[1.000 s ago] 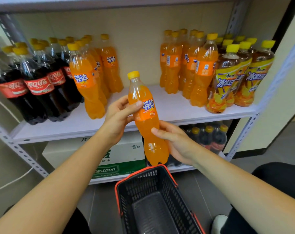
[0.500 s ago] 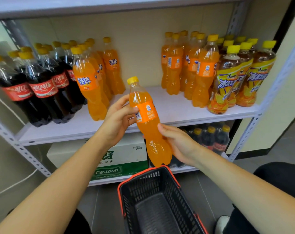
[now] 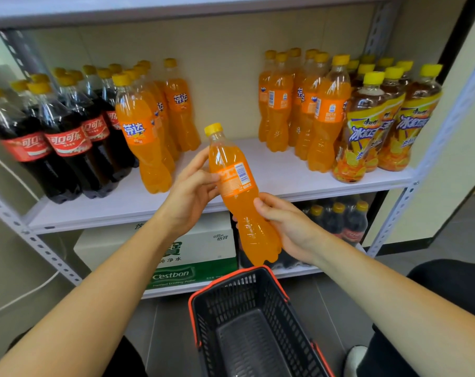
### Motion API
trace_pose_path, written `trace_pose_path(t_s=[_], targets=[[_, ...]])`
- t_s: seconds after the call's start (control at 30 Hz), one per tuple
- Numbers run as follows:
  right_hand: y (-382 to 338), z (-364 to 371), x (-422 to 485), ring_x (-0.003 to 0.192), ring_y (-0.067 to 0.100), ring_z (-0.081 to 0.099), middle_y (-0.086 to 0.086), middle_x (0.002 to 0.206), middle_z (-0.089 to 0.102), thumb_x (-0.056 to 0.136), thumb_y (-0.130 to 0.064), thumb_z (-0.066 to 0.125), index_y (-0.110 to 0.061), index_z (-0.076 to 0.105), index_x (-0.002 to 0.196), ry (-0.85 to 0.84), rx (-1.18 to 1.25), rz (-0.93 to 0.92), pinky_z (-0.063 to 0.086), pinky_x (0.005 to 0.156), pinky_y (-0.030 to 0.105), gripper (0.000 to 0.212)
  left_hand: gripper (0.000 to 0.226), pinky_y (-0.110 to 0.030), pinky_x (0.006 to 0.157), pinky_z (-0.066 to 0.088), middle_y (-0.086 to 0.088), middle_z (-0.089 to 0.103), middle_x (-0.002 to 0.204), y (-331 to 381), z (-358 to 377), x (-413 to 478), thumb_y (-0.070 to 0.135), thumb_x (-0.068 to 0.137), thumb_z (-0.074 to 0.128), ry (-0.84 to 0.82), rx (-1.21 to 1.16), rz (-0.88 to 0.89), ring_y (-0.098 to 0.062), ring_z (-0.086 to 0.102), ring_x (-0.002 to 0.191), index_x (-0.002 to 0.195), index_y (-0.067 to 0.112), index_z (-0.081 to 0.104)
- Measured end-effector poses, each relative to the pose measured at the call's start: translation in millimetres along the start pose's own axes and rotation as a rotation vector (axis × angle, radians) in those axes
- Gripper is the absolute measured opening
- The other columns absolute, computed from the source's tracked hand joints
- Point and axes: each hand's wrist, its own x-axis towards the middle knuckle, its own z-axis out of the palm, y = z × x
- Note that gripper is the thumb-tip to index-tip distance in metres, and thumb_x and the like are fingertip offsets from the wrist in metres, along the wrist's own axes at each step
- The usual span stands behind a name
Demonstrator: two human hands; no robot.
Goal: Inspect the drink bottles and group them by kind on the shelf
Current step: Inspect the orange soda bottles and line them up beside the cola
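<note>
Shelf point(image 3: 271, 170): white board across mid-frame; cola bottles point(image 3: 64, 140) at left, orange soda bottles point(image 3: 143, 137) beside them and again right of centre, iced tea bottles point(image 3: 367, 131) far right.
Basket point(image 3: 230, 295): black, red rim, bottom centre.
Held bottle point(image 3: 237, 183): orange soda, frame centre, tilted, barcode facing the camera, above the basket.
Left hand point(image 3: 188, 194): fingers pinch its label.
Right hand point(image 3: 288, 224): fingers wrap its lower body.

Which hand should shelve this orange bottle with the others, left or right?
Probably left. The left hand grips the orange bottle at its label, leaving the base free, and sits nearest the left orange group. The right hand holds low down.
</note>
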Motion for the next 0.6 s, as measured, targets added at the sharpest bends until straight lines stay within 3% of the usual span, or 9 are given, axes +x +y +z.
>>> trace_pose_path(t_s=[0.17,0.27,0.37,0.5,0.6], targets=[[-2.3,-0.6,-0.7,0.116,0.026,0.067,0.011,0.129,0.07,0.093,-0.047,0.057,-0.018,0.06,0.139,-0.04,0.015,0.049,0.053,0.101,0.046,0.055,0.062,-0.037,0.085,0.06,-0.006,0.073,0.115,1.2,1.6,-1.0,0.008,0.082,0.067,0.077,0.001,0.018,-0.024,0.069,0.108,0.142,0.017,0.052],[-3.8,3.2,-0.5,0.11,0.023,0.071,0.005,0.123,0.073,0.086,-0.048,0.073,-0.021,0.061,0.135,0.01,-0.083,-0.01,0.057,0.092,0.042,0.057,0.063,-0.035,0.082,0.059,-0.005,0.073,0.119,-0.3,3.6,-2.3,0.017,0.082,0.076,0.142,0.05,0.036,-0.024,0.071,0.111,0.141,0.018,0.053],[-4.2,5.5,-0.7,0.107,0.028,0.072,0.01,0.117,0.074,0.071,-0.039,0.089,-0.017,0.059,0.129,0.109,-0.171,-0.053,0.055,0.098,0.053,0.069,0.055,-0.034,0.08,0.059,-0.002,0.073,0.113,-3.4,8.2,-3.6,0.025,0.084,0.075,0.15,0.115,0.035,-0.019,0.072,0.104,0.135,0.018,0.058],[-2.4,4.6,-2.7,0.11,0.031,0.071,0.012,0.118,0.075,0.078,-0.037,0.075,-0.018,0.06,0.132,0.021,-0.127,-0.018,0.054,0.1,0.052,0.059,0.043,-0.028,0.083,0.058,0.007,0.072,0.116,0.3,8.4,-0.4,0.031,0.092,0.06,0.08,0.103,-0.014,-0.011,0.069,0.106,0.134,0.025,0.06],[-1.4,1.5,-2.4,0.116,0.032,0.069,0.01,0.125,0.072,0.086,-0.035,0.066,-0.019,0.059,0.136,-0.054,-0.051,0.02,0.056,0.098,0.045,0.053,0.05,-0.033,0.087,0.058,-0.002,0.071,0.122,3.9,2.2,-0.4,0.021,0.09,0.059,0.041,0.012,-0.036,-0.02,0.068,0.108,0.14,0.021,0.054]])
